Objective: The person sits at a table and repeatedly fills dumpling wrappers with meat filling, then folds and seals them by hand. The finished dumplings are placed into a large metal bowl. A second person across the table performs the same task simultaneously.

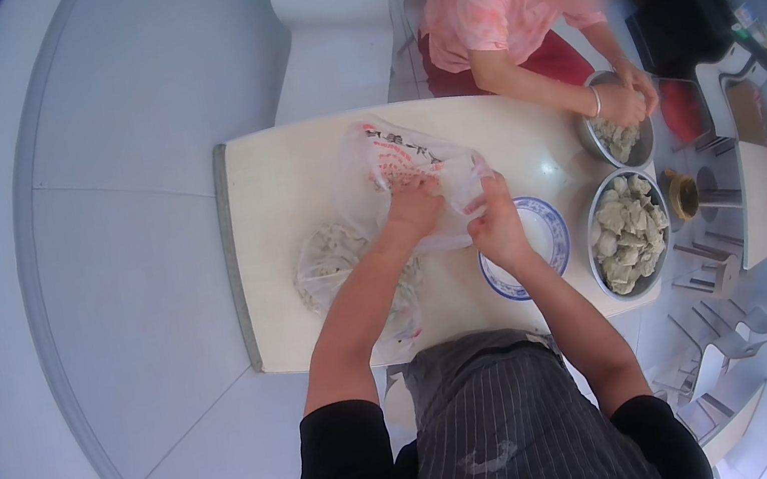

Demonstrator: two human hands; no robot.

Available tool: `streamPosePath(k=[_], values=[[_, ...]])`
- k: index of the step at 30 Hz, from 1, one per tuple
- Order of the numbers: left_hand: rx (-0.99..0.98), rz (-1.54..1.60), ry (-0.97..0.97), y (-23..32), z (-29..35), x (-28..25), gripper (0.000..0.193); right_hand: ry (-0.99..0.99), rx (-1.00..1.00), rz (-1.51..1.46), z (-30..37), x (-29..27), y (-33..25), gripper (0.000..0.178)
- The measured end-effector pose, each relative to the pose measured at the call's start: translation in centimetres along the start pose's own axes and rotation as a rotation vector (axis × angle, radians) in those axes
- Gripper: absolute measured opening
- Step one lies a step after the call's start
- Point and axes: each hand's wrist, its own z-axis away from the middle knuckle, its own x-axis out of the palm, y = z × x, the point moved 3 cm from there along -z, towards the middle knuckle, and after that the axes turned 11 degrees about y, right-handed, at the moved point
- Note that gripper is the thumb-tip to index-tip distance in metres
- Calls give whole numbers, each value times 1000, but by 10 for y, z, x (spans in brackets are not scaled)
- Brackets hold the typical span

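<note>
A thin, clear plastic bag (393,141) with red and black print lies on the table in front of me. My left hand (417,207) reaches into its mouth, and the fingers are hidden by the bag and its contents. At the right side of the opening, my right hand (499,228) pinches the bag's edge. Just under my right wrist sits a white plate (560,235) with a blue patterned rim. Beside my left forearm is a second clear bag (329,248) holding small pale pieces, too blurred to name.
A metal bowl (599,269) heaped with grey-beige lumpy pieces stands at the table's right end. Behind it, a co-worker in a pink shirt (476,6) has both hands over another metal bowl (591,144). A white chair (337,54) stands beyond the table (250,201).
</note>
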Motion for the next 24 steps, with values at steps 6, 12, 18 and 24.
streamPosePath(k=[6,12,18,24], values=[[-520,-104,-87,-44,-2,-14,25,39,-29,4,-3,-1,4,91],[-285,-150,76,-36,15,-35,30,27,-55,-41,-4,1,4,90],[-660,60,-158,-93,20,36,63,-5,-50,-21,2,6,3,87],[-453,-183,-153,-56,21,-18,65,-6,-27,25,5,2,8,84]])
